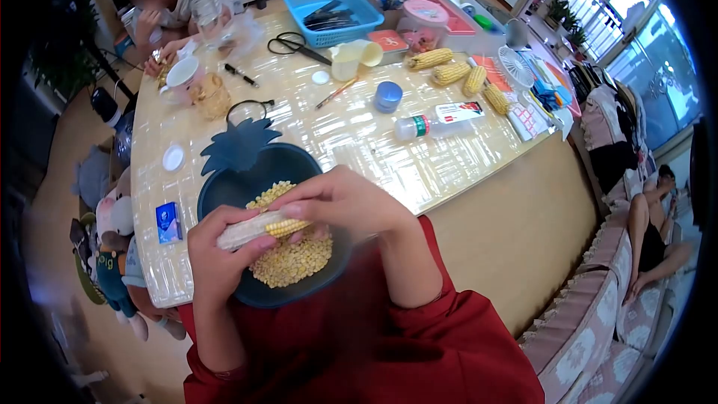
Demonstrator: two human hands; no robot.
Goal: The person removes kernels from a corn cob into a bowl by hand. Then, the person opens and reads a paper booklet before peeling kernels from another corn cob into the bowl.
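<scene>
Between both hands is a corn cob point(250, 231), stripped white along its left part, with yellow kernels left at the right end. My left hand point(217, 243) wraps round the bare part. My right hand point(329, 202) closes on the kernel-covered end, thumb pressed against the rows. Directly below them is a dark blue pineapple-shaped bowl point(218, 191) at the table's near edge. Loose corn kernels point(292, 265) are heaped in it, partly hidden by my hands.
Several corn cobs point(450, 72) lie at the back right of the table point(329, 142). A blue basket point(333, 0), scissors point(299, 46), a blue jar point(388, 96), a clear bottle point(413, 127) and a tissue pack point(169, 223) are also there. Another person point(179, 0) sits at the far left.
</scene>
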